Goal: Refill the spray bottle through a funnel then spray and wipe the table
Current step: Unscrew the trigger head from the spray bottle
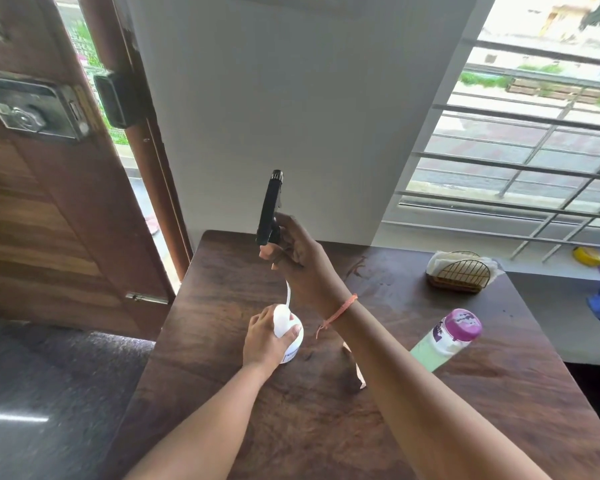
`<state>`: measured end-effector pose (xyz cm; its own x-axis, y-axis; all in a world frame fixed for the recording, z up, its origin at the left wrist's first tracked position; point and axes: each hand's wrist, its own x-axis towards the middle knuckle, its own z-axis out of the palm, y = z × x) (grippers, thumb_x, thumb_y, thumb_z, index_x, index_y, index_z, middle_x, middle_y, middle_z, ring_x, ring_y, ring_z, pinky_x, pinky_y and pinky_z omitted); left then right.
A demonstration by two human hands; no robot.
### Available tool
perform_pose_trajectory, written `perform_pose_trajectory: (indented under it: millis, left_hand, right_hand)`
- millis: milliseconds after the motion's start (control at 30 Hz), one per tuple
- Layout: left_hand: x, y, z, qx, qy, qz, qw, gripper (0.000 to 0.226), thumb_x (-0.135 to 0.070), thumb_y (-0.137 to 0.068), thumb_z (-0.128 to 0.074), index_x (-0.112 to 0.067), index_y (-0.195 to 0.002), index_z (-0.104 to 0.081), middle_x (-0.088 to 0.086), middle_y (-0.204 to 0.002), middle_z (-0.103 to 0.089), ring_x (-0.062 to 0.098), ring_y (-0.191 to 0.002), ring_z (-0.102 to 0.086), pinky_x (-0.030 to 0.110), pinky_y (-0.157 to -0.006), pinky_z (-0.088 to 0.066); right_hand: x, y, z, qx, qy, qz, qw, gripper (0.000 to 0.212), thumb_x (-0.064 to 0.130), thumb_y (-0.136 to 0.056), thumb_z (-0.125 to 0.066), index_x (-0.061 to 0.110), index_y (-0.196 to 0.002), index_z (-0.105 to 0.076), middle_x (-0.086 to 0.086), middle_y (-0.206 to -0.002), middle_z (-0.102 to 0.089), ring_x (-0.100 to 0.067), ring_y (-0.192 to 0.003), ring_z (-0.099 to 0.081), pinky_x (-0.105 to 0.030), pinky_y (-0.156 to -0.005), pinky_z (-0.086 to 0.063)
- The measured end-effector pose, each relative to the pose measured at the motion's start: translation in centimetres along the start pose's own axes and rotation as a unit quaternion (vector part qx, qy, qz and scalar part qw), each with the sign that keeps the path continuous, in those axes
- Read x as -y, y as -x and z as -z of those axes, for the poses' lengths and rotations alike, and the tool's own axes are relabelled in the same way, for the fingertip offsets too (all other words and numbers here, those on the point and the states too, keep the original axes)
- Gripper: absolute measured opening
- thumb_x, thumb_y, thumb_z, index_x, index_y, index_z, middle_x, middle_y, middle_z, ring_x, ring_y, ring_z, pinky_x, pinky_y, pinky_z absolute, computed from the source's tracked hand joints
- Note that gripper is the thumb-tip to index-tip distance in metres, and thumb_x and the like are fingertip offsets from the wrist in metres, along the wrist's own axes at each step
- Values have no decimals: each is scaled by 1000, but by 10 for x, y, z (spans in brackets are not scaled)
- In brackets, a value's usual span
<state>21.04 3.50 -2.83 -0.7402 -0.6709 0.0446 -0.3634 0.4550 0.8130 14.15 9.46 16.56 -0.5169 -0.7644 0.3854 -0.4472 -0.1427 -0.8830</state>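
- Step in hand, as judged: the black trigger head is out of the white spray bottle; the dip tube runs from the head down to the bottle mouth, its lower end not clear to see.
- Right hand: raised above the table, grip curled round the base of the trigger head, nozzle pointing up and away.
- Left hand: grip wrapped round the bottle's shoulder, holding it upright on the table near the left edge.
- Advice: keep the bottle pinned flat; lift the head straight up until the tube clears the neck, so it neither drags the bottle over nor flicks drips; lay the head on the table, tube away from the edge.
- No funnel can be made out; one must be seated in the neck before pouring.
- Refill bottle: pale green body, purple cap, near the right forearm, well apart from the spray bottle.
- Spray bottle: smooth, rounded white plastic, small printed label low on its side.
- Trigger head: matte black, long, narrow, ribbed nozzle tip.
- Dip tube: thin, white, flexible, slightly bowed.
- Table: dark wood, visible grain, dull sheen, smudges.
- Napkin holder: gold wire, arched, white paper inside, far right corner; likely useful for the wipe.
- Wrist thread: orange, on the right wrist.
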Motion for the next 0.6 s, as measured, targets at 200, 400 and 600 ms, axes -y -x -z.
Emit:
perform_pose_trajectory:
  millis: [200,400,600]
  left_hand:
    - [-3,-1,2,0,-20,3,1000,34,-42,-83,-69,-21,-110,-61,-8,-113,-62,21,-107,-48,33,-86,-44]
    - [2,-2,0,16,-5,6,1000,44,-55,-76,-62,-25,-108,-61,-12,-118,-61,20,-110,-51,27,-90,-37]
    - [-2,0,0,-3,-7,9,1000,36,-40,-81,-70,-21,-111,-63,-7,-118,-62,23,-109,-49,32,-91,-41]
  right_hand:
    - [-4,2,1,-3,5,-6,1000,38,11,-91,-59,17,-127,-49,13,-95,-64,-6,-80,-62,-28,-74,-50]
    - [2,2,6,2,-10,-9,1000,39,15,-90,-59,19,-128,-47,15,-100,-64,-5,-85,-62,-26,-77,-48]
    - [1,6,9,-12,-4,-7,1000,41,7,-91,-60,16,-128,-47,15,-102,-64,2,-86,-62,-21,-77,-47]
